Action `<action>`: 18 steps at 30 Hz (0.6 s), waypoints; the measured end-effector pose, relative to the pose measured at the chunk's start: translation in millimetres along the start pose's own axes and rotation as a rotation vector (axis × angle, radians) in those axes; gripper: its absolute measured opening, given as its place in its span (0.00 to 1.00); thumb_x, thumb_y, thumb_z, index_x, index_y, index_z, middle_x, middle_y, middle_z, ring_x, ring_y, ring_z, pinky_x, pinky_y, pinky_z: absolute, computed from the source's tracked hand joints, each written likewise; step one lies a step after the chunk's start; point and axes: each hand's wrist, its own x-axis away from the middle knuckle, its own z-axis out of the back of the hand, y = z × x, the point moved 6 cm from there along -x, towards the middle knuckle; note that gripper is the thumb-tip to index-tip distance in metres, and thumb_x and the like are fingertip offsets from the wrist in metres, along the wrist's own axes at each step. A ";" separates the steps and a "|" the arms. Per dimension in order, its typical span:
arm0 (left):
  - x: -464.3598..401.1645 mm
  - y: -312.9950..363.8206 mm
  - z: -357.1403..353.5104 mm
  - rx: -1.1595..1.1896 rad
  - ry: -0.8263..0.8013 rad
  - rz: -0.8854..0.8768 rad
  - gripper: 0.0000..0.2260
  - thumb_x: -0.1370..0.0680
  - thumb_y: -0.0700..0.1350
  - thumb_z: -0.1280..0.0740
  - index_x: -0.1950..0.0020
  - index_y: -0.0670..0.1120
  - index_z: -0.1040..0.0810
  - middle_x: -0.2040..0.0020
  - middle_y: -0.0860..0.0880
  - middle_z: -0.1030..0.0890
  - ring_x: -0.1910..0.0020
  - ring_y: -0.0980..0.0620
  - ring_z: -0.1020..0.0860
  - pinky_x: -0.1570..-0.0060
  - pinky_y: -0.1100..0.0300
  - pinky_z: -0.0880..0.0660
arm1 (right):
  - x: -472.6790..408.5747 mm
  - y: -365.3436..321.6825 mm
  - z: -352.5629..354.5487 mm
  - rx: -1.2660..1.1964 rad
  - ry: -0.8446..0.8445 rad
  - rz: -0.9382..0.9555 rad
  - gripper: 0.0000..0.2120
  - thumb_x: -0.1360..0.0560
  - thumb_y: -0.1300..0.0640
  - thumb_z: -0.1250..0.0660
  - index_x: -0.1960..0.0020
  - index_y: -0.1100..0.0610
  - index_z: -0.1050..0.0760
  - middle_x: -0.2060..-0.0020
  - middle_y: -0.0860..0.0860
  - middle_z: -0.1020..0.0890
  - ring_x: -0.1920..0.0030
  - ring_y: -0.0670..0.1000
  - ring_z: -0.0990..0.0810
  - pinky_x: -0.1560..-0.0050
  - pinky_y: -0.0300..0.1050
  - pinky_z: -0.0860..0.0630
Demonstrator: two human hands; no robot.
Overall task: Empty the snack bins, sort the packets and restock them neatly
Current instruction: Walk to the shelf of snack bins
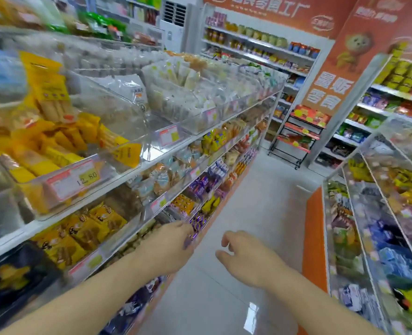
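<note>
Clear plastic snack bins line the shelves on my left. The nearest bin [62, 189] holds several yellow packets [55, 131] and carries a 12.80 price tag. Beside it stands a bin [156, 141] with a few white packets [130, 90], then a fuller bin of pale packets [176, 93]. My left hand [168, 245] reaches low toward the bottom shelves near small purple packets [197, 221]; a purple packet seems to sit at its fingers, blurred. My right hand [246, 255] hangs over the aisle floor, fingers loosely curled, holding nothing.
A second shelving unit with bins of mixed packets [381, 238] stands on my right with an orange end panel [315, 238]. Grey tiled floor [248, 189] runs between them. A black wire rack [294, 139] and wall shelves stand at the aisle's far end.
</note>
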 end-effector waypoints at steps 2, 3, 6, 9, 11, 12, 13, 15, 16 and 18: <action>-4.2 -22.4 -2.8 -0.003 -0.006 0.069 0.07 0.22 0.57 0.43 0.53 0.56 0.31 0.51 0.55 0.27 0.45 0.49 0.25 0.45 0.50 0.24 | -39.7 -9.4 -0.1 0.020 -0.026 0.092 0.15 0.20 0.40 0.40 0.41 0.49 0.27 0.45 0.47 0.22 0.42 0.54 0.22 0.41 0.51 0.23; -5.2 -32.8 -5.9 -0.010 -0.004 0.096 0.06 0.21 0.57 0.42 0.51 0.56 0.30 0.48 0.55 0.27 0.44 0.50 0.25 0.44 0.50 0.24 | -57.2 -14.5 0.4 0.032 -0.036 0.134 0.15 0.20 0.40 0.40 0.43 0.50 0.27 0.47 0.47 0.22 0.45 0.54 0.22 0.43 0.52 0.23; -4.0 -64.5 -11.0 -0.014 0.032 0.235 0.12 0.18 0.59 0.42 0.37 0.58 0.28 0.41 0.56 0.25 0.41 0.52 0.24 0.43 0.48 0.22 | -113.1 -37.1 -1.8 0.057 -0.096 0.323 0.10 0.19 0.42 0.39 0.49 0.48 0.29 0.53 0.45 0.25 0.51 0.51 0.23 0.54 0.51 0.25; -0.9 -85.8 -19.6 -0.009 0.053 0.408 0.15 0.17 0.59 0.41 0.34 0.57 0.27 0.40 0.54 0.25 0.44 0.51 0.22 0.46 0.49 0.20 | -158.7 -60.3 -9.5 0.103 -0.169 0.535 0.08 0.17 0.44 0.38 0.47 0.48 0.28 0.54 0.45 0.26 0.51 0.51 0.24 0.54 0.52 0.24; 3.7 -89.5 -26.8 0.024 0.079 0.524 0.15 0.17 0.58 0.39 0.33 0.54 0.26 0.42 0.53 0.25 0.47 0.52 0.23 0.46 0.55 0.22 | -180.7 -66.8 -23.4 0.140 -0.236 0.640 0.07 0.17 0.46 0.39 0.45 0.49 0.27 0.52 0.47 0.24 0.51 0.52 0.23 0.49 0.54 0.21; 8.6 -88.4 -30.7 0.060 0.091 0.580 0.13 0.17 0.55 0.39 0.34 0.54 0.26 0.43 0.53 0.24 0.47 0.52 0.23 0.47 0.57 0.24 | -187.8 -68.6 -32.4 0.164 -0.273 0.683 0.09 0.17 0.45 0.39 0.44 0.49 0.27 0.50 0.48 0.23 0.49 0.53 0.23 0.49 0.54 0.21; 14.9 -90.9 -37.8 0.085 0.102 0.631 0.10 0.17 0.53 0.39 0.36 0.54 0.26 0.43 0.53 0.24 0.46 0.51 0.23 0.48 0.58 0.25 | -192.8 -69.8 -41.7 0.195 -0.307 0.721 0.11 0.17 0.45 0.40 0.42 0.50 0.26 0.48 0.49 0.23 0.49 0.53 0.22 0.50 0.52 0.22; 34.9 -91.8 -55.2 0.113 0.108 0.736 0.04 0.18 0.49 0.41 0.45 0.56 0.29 0.48 0.52 0.23 0.49 0.49 0.22 0.51 0.54 0.24 | -198.8 -72.4 -59.9 0.239 -0.369 0.785 0.12 0.17 0.44 0.40 0.42 0.51 0.25 0.48 0.51 0.22 0.53 0.54 0.21 0.57 0.49 0.24; 46.1 -92.4 -66.6 0.133 0.100 0.777 0.04 0.19 0.50 0.42 0.45 0.57 0.30 0.50 0.52 0.23 0.49 0.48 0.21 0.51 0.53 0.23 | -198.8 -74.7 -68.2 0.257 -0.391 0.814 0.12 0.17 0.44 0.40 0.42 0.51 0.25 0.48 0.51 0.21 0.56 0.53 0.21 0.61 0.48 0.25; 72.8 -92.2 -86.9 0.158 0.143 0.873 0.14 0.19 0.54 0.41 0.34 0.62 0.30 0.44 0.54 0.19 0.44 0.48 0.19 0.48 0.54 0.21 | -193.8 -78.5 -83.7 0.280 -0.421 0.853 0.12 0.17 0.45 0.39 0.40 0.52 0.25 0.46 0.54 0.20 0.57 0.54 0.21 0.63 0.45 0.26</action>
